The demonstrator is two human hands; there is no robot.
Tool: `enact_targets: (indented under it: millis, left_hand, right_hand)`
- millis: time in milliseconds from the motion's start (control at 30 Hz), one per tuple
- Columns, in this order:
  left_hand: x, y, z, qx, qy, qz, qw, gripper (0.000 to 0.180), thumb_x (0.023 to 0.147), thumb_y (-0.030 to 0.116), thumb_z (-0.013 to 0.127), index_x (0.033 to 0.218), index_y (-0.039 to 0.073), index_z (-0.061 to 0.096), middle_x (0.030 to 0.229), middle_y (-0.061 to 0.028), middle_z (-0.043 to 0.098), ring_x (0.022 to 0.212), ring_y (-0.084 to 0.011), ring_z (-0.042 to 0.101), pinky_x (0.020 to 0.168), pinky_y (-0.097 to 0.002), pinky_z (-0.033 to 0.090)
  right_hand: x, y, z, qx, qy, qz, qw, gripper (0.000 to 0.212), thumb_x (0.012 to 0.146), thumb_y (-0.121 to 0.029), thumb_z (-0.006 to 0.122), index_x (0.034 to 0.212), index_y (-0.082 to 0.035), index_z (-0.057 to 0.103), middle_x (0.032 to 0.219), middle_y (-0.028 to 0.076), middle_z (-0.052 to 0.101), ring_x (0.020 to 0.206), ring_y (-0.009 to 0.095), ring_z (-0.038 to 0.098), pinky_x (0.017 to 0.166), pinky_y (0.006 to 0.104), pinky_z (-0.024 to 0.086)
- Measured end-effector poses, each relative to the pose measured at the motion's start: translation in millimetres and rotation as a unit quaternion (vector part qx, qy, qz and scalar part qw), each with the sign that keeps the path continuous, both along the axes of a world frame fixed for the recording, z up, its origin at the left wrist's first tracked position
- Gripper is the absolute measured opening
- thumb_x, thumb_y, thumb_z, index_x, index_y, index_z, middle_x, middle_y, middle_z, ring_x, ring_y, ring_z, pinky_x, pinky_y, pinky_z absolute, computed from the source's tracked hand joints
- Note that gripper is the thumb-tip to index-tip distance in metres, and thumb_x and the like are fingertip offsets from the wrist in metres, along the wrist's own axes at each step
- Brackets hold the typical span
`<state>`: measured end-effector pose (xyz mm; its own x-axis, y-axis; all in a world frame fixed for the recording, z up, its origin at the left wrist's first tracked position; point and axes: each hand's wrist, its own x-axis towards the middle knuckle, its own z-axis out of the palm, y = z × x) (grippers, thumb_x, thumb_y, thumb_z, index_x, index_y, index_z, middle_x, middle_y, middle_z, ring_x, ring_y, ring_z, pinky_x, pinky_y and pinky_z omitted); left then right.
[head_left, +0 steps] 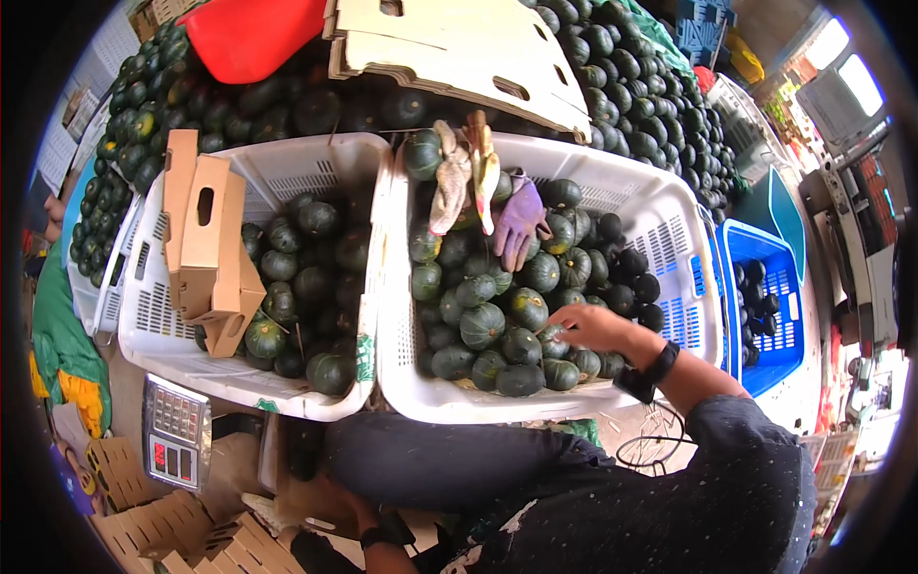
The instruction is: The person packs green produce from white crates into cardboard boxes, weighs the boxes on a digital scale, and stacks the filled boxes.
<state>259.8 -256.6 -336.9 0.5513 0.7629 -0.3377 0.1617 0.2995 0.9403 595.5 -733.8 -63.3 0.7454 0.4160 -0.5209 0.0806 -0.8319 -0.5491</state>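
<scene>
My right hand (598,327) reaches into the right white crate (703,316), its fingers curled over a small dark green kabocha squash (553,342) in the heap. More squash lie around it, such as one striped squash (482,325) to its left. Low in the view, my left hand (342,496) is down beside my leg at a cardboard box (311,502); its fingers are hidden. A purple glove (521,222) and pale, soiled gloves (451,182) lie on the squash toward the crate's far side.
A left white crate (316,407) holds more squash and folded cardboard boxes (203,230). A scale (177,435) stands at lower left near cardboard (158,526). Beyond are a squash pile (650,105), flat cardboard sheets (459,48) and a red tub (253,38). A blue crate (789,359) is right.
</scene>
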Motion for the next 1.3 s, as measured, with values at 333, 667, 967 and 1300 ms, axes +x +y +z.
enact_targets:
  millis: [333,667,967,1300]
  left_hand:
    - [74.0,-70.2,157.0,0.097,0.102,-0.051,0.989,0.047,0.096,0.025,0.04,0.135,0.0,0.031,0.125,-0.0165,0.046,0.113,-0.0261,0.047,0.097,-0.0391,0.037]
    - [65.3,-137.4,223.4,-0.26,-0.17,-0.135,0.941,0.059,0.098,0.044,0.019,0.14,0.004,0.023,0.143,-0.0108,0.031,0.129,-0.0271,0.031,0.107,-0.0395,0.023]
    - [46.7,-126.5,244.0,-0.197,-0.126,-0.22,0.947,0.069,0.094,0.054,0.02,0.142,0.005,0.019,0.145,-0.0134,0.027,0.132,-0.0273,0.028,0.107,-0.0439,0.02]
    - [46.7,-109.9,300.8,-0.179,-0.272,-0.306,0.895,0.075,0.09,0.059,0.031,0.14,0.004,0.024,0.125,-0.0223,0.05,0.103,-0.0347,0.056,0.085,-0.041,0.046]
  right_hand:
    - [77.1,2.0,-126.4,-0.183,-0.154,-0.27,0.933,0.085,0.072,-0.044,0.07,0.131,0.0,0.028,0.123,0.025,0.044,0.118,0.036,0.044,0.095,0.0404,0.041]
    - [76.8,-59.6,-118.5,0.033,-0.079,-0.294,0.952,0.074,0.064,-0.034,0.076,0.124,-0.007,0.042,0.105,0.018,0.055,0.098,0.026,0.056,0.083,0.0372,0.048]
    - [79.2,-14.6,-124.6,-0.036,-0.147,-0.321,0.935,0.086,0.065,-0.033,0.077,0.135,-0.015,0.03,0.122,0.025,0.041,0.11,0.034,0.051,0.091,0.0413,0.045]
    - [-10.4,22.8,11.8,0.624,0.293,-0.257,0.678,0.073,0.076,-0.047,0.066,0.132,-0.01,0.038,0.124,0.009,0.051,0.114,0.023,0.05,0.097,0.0422,0.04]
